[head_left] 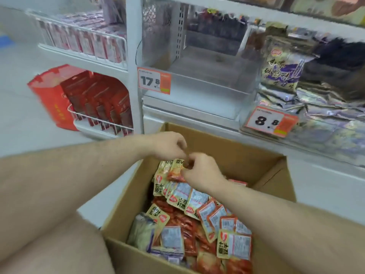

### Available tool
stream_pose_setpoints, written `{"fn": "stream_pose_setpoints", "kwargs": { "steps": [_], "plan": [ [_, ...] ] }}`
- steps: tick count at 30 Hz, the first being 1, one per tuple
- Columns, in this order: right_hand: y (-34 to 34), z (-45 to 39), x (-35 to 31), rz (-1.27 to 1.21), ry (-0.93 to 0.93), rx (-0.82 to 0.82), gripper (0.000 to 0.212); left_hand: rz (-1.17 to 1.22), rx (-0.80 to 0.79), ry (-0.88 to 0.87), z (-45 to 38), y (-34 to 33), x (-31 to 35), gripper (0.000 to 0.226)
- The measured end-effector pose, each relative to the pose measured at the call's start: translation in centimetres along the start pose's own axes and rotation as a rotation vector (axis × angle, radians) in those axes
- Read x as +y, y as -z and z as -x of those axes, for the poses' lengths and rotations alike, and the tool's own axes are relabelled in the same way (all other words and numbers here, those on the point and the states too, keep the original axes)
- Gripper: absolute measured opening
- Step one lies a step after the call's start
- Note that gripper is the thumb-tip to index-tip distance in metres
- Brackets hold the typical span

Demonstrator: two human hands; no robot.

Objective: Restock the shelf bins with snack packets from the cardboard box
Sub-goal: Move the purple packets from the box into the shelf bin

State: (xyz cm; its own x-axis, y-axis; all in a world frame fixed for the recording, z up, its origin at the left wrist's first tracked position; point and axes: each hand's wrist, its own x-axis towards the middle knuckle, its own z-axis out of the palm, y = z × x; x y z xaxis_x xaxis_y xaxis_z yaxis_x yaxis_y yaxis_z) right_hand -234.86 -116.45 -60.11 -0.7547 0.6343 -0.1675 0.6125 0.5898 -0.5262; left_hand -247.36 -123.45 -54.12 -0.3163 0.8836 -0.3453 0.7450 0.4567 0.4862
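**Both hands at far end of box, packets pinched**

Open cardboard box point(122, 212) on the floor at 6 o'clock of the view, set against the foot of the shelf unit. Filled with small snack packets point(199, 220), red-orange with cream label panels, lying loose and overlapping, some face down with barcodes up. A pale crumpled bag point(141, 232) tucked into the box at 7 o'clock of the pile.

Left hand point(167, 145) above the box's far edge, at 12 o'clock of the pile, fingers curled downward; fingertips meeting the right hand's. Cannot tell whether anything is held in it.

Right hand point(199, 171) just beside and below the left, fingers curled, pinching a held packet point(175, 171) at the top of the pile. Packet edge partly hidden by the fingers.

Clear shelf bin point(207, 84) at 12 o'clock of the box, transparent walls, bare white floor visible, price tag reading 17.8 point(154, 81) on its front left. Neighbouring bin point(308, 107) at 2 o'clock heaped with purple-and-silver packets, tag reading 8.8 point(271, 121) on its front.

Wire rack with red boxes point(102, 103) at 10 o'clock. Picture blurred throughout; packet print not legible.
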Motion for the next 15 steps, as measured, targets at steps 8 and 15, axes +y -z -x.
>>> {"fn": "stream_pose_setpoints", "kwargs": {
  "steps": [8,15],
  "plan": [
    [-15.1,1.0,0.3,0.081,-0.297,-0.657,0.060,0.104,-0.095,0.037,-0.1,-1.3,-2.4,0.026],
    [-12.4,-0.1,1.9,-0.135,-0.297,-0.407,0.009,0.289,-0.069,0.147,-0.1,-1.0,-3.3,0.019]
  ]
}}
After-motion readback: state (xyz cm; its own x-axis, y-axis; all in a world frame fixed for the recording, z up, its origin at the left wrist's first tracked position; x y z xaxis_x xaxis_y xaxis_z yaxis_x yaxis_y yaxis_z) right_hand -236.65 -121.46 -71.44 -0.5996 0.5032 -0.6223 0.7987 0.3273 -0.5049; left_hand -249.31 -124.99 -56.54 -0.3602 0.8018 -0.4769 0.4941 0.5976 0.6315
